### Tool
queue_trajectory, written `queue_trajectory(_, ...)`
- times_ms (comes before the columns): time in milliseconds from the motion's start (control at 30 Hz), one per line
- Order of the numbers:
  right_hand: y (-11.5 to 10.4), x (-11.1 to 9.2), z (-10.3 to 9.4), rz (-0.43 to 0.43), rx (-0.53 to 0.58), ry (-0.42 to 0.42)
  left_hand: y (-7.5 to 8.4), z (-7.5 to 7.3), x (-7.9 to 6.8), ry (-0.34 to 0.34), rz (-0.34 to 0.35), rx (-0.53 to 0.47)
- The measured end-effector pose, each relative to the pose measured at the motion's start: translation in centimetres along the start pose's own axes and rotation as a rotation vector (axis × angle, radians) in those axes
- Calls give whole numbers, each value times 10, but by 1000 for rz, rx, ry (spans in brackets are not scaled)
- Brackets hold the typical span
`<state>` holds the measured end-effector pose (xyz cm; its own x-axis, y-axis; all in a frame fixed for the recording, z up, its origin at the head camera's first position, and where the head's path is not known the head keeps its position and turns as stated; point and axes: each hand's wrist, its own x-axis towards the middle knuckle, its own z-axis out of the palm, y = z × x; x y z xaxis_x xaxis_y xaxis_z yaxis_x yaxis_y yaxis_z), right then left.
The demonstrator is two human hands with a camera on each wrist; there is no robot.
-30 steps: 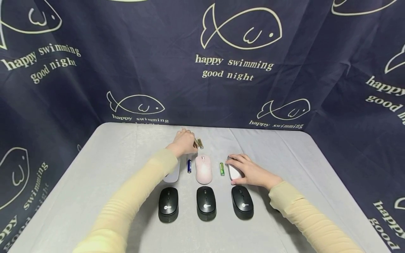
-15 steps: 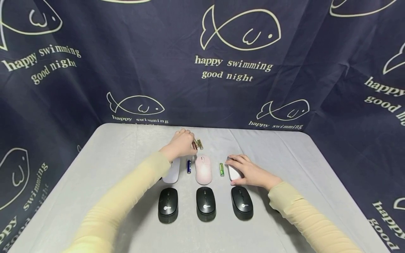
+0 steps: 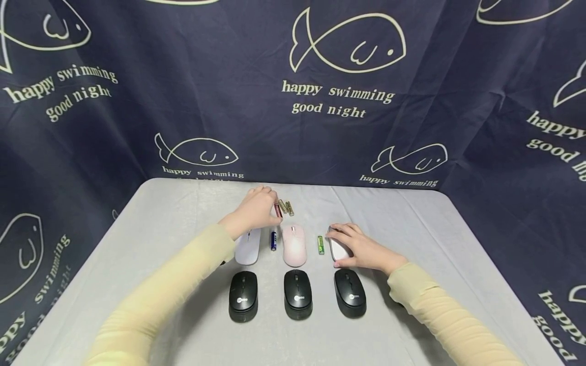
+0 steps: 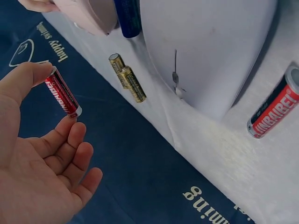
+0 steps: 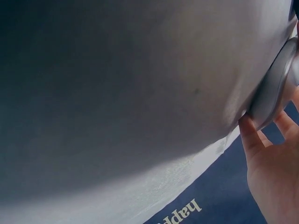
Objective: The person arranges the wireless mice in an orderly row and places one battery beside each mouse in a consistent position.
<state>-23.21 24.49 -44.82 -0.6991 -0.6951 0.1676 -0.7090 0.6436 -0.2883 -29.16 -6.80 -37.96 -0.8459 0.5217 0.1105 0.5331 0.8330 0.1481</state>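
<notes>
My left hand (image 3: pixel 254 209) pinches a red battery (image 4: pixel 63 93) between thumb and index fingertip, held above the table at the back. The other fingers are bent and touch nothing. Two gold batteries (image 3: pixel 286 207) lie just right of that hand. Below it is a white mouse (image 3: pixel 247 247), partly covered by the wrist. My right hand (image 3: pixel 366 250) grips another white mouse (image 3: pixel 340 250) resting on the table, thumb and fingers at its sides. Only the mouse's edge (image 5: pixel 275 84) and part of the hand appear in the right wrist view.
A blue battery (image 3: pixel 273 241), a pink mouse (image 3: pixel 295 246) and a green battery (image 3: pixel 321 245) lie between the white mice. Three black mice (image 3: pixel 243 296) form a nearer row. Another red battery (image 4: pixel 275 103) lies beyond the left white mouse. A navy curtain (image 3: pixel 256 91) hangs behind the table.
My left hand has drawn back to the left with the red battery, away from the gold ones, uncovering more of the left white mouse. The right hand stays on its mouse.
</notes>
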Motion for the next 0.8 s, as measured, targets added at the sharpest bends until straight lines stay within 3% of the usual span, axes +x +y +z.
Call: queue_trajectory(800, 0, 0, 0, 15, 12, -11, -3, -16, -42, 107, 49, -73)
